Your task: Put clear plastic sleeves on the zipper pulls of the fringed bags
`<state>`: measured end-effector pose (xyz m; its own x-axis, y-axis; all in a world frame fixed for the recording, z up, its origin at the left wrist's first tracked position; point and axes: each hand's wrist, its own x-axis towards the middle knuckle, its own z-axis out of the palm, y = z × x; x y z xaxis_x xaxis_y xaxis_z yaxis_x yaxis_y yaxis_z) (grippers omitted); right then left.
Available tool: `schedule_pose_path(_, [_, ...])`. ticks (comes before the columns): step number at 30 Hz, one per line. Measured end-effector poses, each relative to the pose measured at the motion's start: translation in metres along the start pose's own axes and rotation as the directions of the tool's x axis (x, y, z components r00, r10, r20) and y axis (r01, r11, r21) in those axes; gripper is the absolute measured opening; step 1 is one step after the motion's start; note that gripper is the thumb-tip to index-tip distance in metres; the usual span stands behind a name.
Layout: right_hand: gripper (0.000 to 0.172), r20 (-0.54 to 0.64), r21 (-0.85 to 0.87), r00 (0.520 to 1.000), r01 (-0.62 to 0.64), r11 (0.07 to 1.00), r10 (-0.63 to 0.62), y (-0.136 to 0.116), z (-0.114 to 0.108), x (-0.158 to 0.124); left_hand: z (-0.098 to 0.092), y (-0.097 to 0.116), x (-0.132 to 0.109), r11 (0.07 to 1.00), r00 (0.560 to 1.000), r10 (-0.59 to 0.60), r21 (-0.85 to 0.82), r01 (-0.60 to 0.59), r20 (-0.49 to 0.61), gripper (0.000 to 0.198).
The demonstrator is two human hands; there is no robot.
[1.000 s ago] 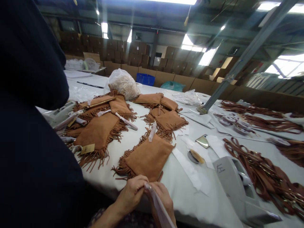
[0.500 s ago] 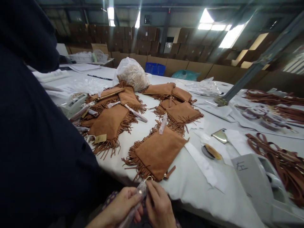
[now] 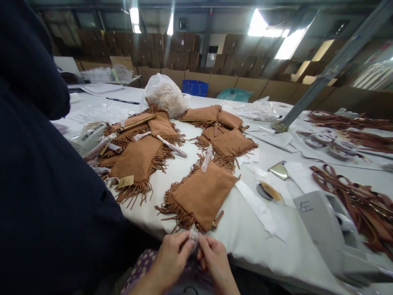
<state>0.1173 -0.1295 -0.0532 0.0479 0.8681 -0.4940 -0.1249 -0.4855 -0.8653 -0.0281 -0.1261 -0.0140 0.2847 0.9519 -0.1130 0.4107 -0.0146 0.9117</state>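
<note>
Just past the table's near edge, my left hand [image 3: 175, 256] and my right hand [image 3: 214, 255] meet around a small piece of translucent plastic wrap [image 3: 193, 234]. Fingertips of both hands pinch it; whatever lies inside the wrap cannot be made out. Right beyond them lies a brown fringed pouch [image 3: 204, 194], flat on the table, with a short strap at its near right corner. The wrap touches or overlaps the pouch's lower corner. A plastic-wrapped strap end [image 3: 207, 158] rests on the pouch's far edge.
More fringed pouches [image 3: 135, 157] lie at the left, one with a yellowish tag [image 3: 125, 181]. A tape dispenser [image 3: 325, 229] stands at right, near a tape roll [image 3: 269, 191] and brown straps [image 3: 353, 196]. A metal post [image 3: 319, 78] rises behind. A dark-clothed person [image 3: 52, 184] stands close at left.
My left hand has moved up and right, its fingertips now at the wrap's upper end. The ring visible before at the pouch corner is now covered. The view has shifted slightly.
</note>
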Motion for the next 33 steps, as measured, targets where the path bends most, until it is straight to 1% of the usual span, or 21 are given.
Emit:
schedule_pose_path(2, [0.055, -0.003, 0.007, 1.000, 0.000, 1.000, 0.000, -0.001, -0.008, -0.004, 0.005, 0.003, -0.010, 0.990, 0.996, 0.087, 0.116, -0.082, -0.034, 0.025])
schedule_pose_path(4, [0.054, 0.020, 0.053, 0.999, -0.038, 0.998, 0.037, 0.003, -0.012, -0.006, 0.009, -0.002, -0.022, 0.983, 0.993, 0.103, 0.160, -0.095, -0.048, 0.024])
schedule_pose_path(5, [0.054, 0.055, 0.088, 0.996, -0.072, 0.993, 0.068, 0.006, -0.011, -0.007, 0.011, -0.005, -0.026, 0.987, 0.996, 0.077, 0.146, -0.069, -0.053, 0.022])
schedule_pose_path(6, [0.054, 0.095, 0.133, 0.990, -0.114, 0.985, 0.102, 0.009, -0.009, -0.007, 0.012, -0.008, -0.030, 0.994, 0.998, 0.028, 0.105, -0.022, -0.052, 0.019])
schedule_pose_path(7, [0.053, 0.124, 0.189, 0.983, -0.156, 0.969, 0.134, 0.012, -0.006, -0.007, 0.013, -0.009, -0.032, 0.998, 0.998, -0.045, 0.031, 0.046, -0.043, 0.016])
schedule_pose_path(8, [0.051, 0.141, 0.259, 0.977, -0.191, 0.947, 0.159, 0.014, -0.002, -0.008, 0.013, -0.010, -0.033, 0.987, 0.990, -0.138, -0.079, 0.137, -0.017, 0.015])
schedule_pose_path(9, [0.049, 0.144, 0.343, 0.974, -0.215, 0.914, 0.174, 0.014, 0.002, -0.009, 0.012, -0.008, -0.032, 0.947, 0.972, -0.235, -0.217, 0.235, 0.028, 0.017])
schedule_pose_path(10, [0.046, 0.148, 0.431, 0.971, -0.236, 0.871, 0.190, 0.013, 0.005, -0.011, 0.011, -0.006, -0.031, 0.874, 0.946, -0.313, -0.363, 0.323, 0.087, 0.021])
schedule_pose_path(11, [0.043, 0.160, 0.512, 0.966, -0.259, 0.819, 0.205, 0.011, 0.008, -0.013, 0.009, -0.003, -0.029, 0.780, 0.920, -0.361, -0.493, 0.386, 0.150, 0.026])
schedule_pose_path(12, [0.041, 0.182, 0.574, 0.959, -0.283, 0.768, 0.217, 0.008, 0.009, -0.016, 0.006, 0.001, -0.027, 0.686, 0.904, -0.374, -0.594, 0.421, 0.208, 0.030])
schedule_pose_path(13, [0.041, 0.216, 0.613, 0.951, -0.310, 0.727, 0.224, 0.004, 0.009, -0.018, 0.004, 0.004, -0.025, 0.615, 0.899, -0.358, -0.660, 0.431, 0.253, 0.032])
schedule_pose_path(14, [0.042, 0.243, 0.628, 0.943, -0.331, 0.705, 0.226, 0.001, 0.009, -0.019, 0.002, 0.007, -0.023, 0.580, 0.903, -0.324, -0.695, 0.424, 0.281, 0.034])
schedule_pose_path(15, [0.042, 0.249, 0.622, 0.941, -0.336, 0.707, 0.228, -0.002, 0.008, -0.020, 0.000, 0.008, -0.022, 0.584, 0.911, -0.289, -0.700, 0.411, 0.294, 0.034])
schedule_pose_path(17, [0.041, 0.204, 0.549, 0.949, -0.313, 0.775, 0.238, -0.002, 0.005, -0.017, -0.002, 0.007, -0.021, 0.665, 0.921, -0.260, -0.638, 0.388, 0.289, 0.032])
schedule_pose_path(19, [0.042, 0.135, 0.451, 0.960, -0.278, 0.848, 0.243, 0.001, 0.003, -0.011, -0.002, 0.002, -0.021, 0.766, 0.928, -0.278, -0.526, 0.371, 0.249, 0.030])
schedule_pose_path(21, [0.043, 0.091, 0.401, 0.967, -0.254, 0.880, 0.238, 0.006, 0.002, -0.006, 0.001, -0.006, -0.022, 0.821, 0.930, -0.295, -0.440, 0.364, 0.218, 0.030])
schedule_pose_path(24, [0.041, 0.069, 0.419, 0.979, -0.202, 0.885, 0.191, 0.008, 0.003, -0.006, 0.009, -0.016, -0.018, 0.836, 0.931, -0.304, -0.412, 0.363, 0.204, 0.035])
schedule_pose_path(27, [0.042, 0.090, 0.408, 0.990, -0.136, 0.903, 0.108, 0.003, 0.003, -0.011, 0.017, -0.020, -0.009, 0.851, 0.938, -0.322, -0.395, 0.346, 0.128, 0.038])
schedule_pose_path(30, [0.044, 0.117, 0.329, 0.991, -0.094, 0.940, 0.059, 0.001, -0.001, -0.013, 0.022, -0.017, 0.001, 0.882, 0.956, -0.290, -0.377, 0.281, 0.034, 0.034])
schedule_pose_path(33, [0.049, 0.103, 0.287, 0.992, -0.103, 0.952, 0.077, 0.008, -0.007, -0.013, 0.020, -0.008, 0.003, 0.890, 0.966, -0.256, -0.384, 0.247, 0.028, 0.029])
